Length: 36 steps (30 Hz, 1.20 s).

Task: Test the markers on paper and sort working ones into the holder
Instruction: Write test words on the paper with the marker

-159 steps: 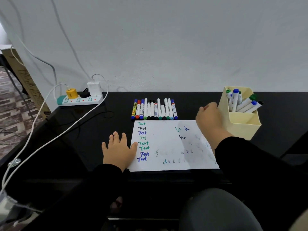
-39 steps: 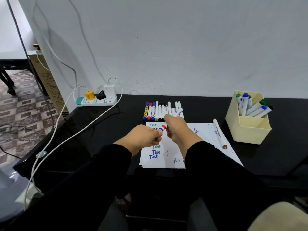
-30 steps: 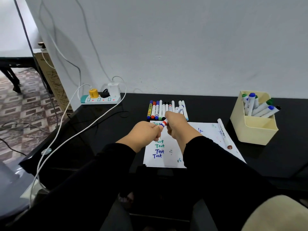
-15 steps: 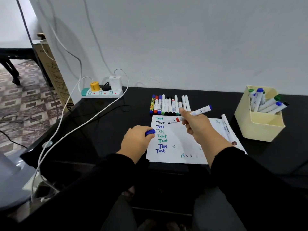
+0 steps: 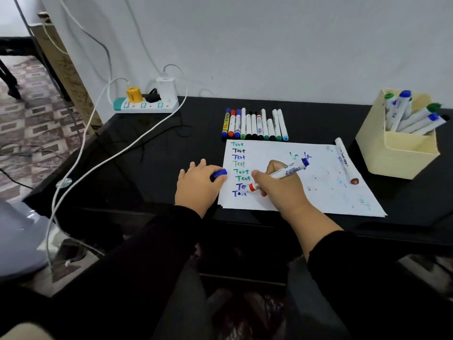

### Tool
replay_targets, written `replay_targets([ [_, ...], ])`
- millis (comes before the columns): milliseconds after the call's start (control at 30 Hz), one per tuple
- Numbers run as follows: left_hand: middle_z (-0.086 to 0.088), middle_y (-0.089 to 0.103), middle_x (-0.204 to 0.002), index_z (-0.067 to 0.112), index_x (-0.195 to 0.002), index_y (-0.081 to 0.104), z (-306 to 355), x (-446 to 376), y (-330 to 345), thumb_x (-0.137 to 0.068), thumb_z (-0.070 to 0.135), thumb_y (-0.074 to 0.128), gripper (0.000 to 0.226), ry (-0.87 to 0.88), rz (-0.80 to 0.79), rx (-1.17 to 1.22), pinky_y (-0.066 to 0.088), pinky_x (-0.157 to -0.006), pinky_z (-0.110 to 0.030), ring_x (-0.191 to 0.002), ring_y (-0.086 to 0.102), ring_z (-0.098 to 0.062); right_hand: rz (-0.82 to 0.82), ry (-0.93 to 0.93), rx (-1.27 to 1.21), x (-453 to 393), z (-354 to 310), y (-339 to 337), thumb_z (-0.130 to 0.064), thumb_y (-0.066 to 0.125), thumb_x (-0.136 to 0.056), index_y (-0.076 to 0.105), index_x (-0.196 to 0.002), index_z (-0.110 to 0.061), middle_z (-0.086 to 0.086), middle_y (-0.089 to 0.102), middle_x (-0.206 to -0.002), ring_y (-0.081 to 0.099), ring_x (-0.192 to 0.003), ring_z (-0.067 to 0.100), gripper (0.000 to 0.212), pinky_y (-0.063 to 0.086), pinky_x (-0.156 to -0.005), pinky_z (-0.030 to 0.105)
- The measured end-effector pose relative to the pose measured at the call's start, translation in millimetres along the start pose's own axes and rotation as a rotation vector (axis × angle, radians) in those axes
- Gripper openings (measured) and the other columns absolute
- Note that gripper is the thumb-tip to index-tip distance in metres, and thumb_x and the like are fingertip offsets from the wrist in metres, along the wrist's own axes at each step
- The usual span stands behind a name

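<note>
Marker tip down on my test sheet, cap in my other hand.

On the black desk (image 5: 171, 148) against the white wall, a power strip (image 5: 145, 105) sits far left. My left hand (image 5: 199, 186) rests at the paper's (image 5: 318, 192) left edge, thumb and finger pinching the blue cap (image 5: 219, 174). My right hand (image 5: 279, 187) grips the marker (image 5: 282, 174) tilted, nib at the lowest "Test". Untested markers (image 5: 255, 125) line the sheet's top; 1 brown-tipped marker (image 5: 345, 161) lies on its right edge, beside the cream holder (image 5: 397, 155).

paper (image 5: 318, 182) white – table (image 5: 171, 148) black | holder (image 5: 397, 158) cream | cap (image 5: 219, 174) blue
</note>
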<state>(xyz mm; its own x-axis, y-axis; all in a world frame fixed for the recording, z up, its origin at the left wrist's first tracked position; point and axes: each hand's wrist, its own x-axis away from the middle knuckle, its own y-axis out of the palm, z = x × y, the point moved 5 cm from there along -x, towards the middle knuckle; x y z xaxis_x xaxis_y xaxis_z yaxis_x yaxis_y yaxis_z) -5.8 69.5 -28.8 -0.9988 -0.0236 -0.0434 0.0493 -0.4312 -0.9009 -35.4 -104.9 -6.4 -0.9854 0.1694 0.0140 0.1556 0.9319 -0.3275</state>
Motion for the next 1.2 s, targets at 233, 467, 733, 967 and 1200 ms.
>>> replay_targets([
  [233,-0.004,0.028,-0.152,0.033,-0.128,0.052,-0.6,1.9,0.2,-0.095,0.042,0.042,0.036,0.001,0.012,0.025,0.006,-0.116,-0.043,-0.143,0.017,-0.026,-0.010,-0.019,0.001,1.3,4.5,4.2,-0.018,0.064,-0.083,0.034,-0.060,-0.016,0.012,0.048,-0.066,0.051,-0.070,0.019,0.038,0.038,-0.061,0.026],
  [467,-0.005,0.029,-0.152,0.033,-0.129,0.052,-0.7,1.8,-0.2,-0.095,0.043,0.043,0.037,-0.001,0.019,0.029,0.006,-0.115,-0.043,-0.142,0.017,-0.026,-0.064,-0.058,0.083,3.7,0.8,8.4,-0.022,0.064,-0.085,0.037,-0.061,-0.016,0.003,0.051,-0.058,0.048,-0.056,0.011,0.038,0.040,-0.058,0.022],
  [733,-0.004,0.028,-0.153,0.033,-0.128,0.053,-2.2,1.8,0.4,-0.095,0.044,0.043,0.037,-0.003,0.005,0.035,0.006,-0.115,-0.043,-0.143,0.017,-0.026,-0.007,-0.020,0.057,1.3,3.1,3.9,-0.012,0.060,-0.082,0.031,-0.058,-0.017,0.005,0.038,-0.062,0.038,-0.059,0.015,0.038,0.032,-0.056,0.026],
  [967,-0.004,0.028,-0.153,0.033,-0.128,0.053,-1.6,2.7,0.6,-0.094,0.044,0.044,0.036,-0.003,0.007,0.045,0.006,-0.115,-0.043,-0.143,0.017,-0.025,0.002,-0.023,0.016,1.2,3.1,1.5,-0.005,0.058,-0.081,0.030,-0.057,-0.016,0.002,0.032,-0.059,0.034,-0.057,0.014,0.039,0.030,-0.054,0.023],
  [1200,-0.004,0.028,-0.153,0.033,-0.127,0.053,-1.4,2.6,0.0,-0.095,0.044,0.044,0.036,-0.005,0.001,0.044,0.006,-0.115,-0.043,-0.143,0.017,-0.026,0.008,-0.034,0.009,0.8,2.9,1.5,-0.004,0.056,-0.081,0.030,-0.056,-0.015,0.002,0.029,-0.058,0.032,-0.056,0.013,0.038,0.029,-0.054,0.023],
])
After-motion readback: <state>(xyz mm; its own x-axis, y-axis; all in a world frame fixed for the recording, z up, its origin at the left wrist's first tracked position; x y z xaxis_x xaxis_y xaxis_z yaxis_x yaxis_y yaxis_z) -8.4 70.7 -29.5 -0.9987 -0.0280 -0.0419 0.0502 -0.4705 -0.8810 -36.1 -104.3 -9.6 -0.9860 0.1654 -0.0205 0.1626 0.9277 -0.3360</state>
